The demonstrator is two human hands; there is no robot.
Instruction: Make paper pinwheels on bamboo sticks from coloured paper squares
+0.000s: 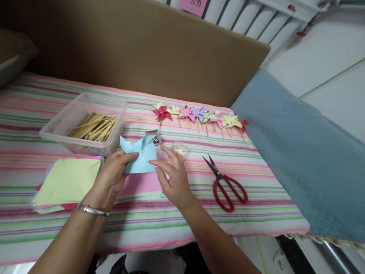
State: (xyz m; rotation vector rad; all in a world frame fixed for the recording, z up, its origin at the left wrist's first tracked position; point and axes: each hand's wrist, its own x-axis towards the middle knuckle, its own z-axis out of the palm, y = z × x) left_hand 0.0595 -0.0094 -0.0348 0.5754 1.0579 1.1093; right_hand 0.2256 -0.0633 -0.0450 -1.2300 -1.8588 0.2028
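My left hand (115, 168), with a silver bracelet on its wrist, holds a light blue paper square (140, 163) with its thumb on top. The paper's upper corners curl upward, and slits show in it. My right hand (175, 176) is at the paper's right edge, fingers apart, one fingertip touching near the lower right corner. Beneath the blue piece lies a pink paper stack (142, 184). Just behind the paper stands a small open box (156, 138) of tiny dark pieces. A small round clear dish (180, 148) with pale bits sits behind my right hand.
A clear plastic bin (52, 130) holds thin wooden sticks (95, 126). Left lies a stack of coloured paper (67, 179). Red-handled scissors (223, 182) lie right, blades slightly apart. Finished pinwheels (199, 113) line the back, before a brown board (149, 46).
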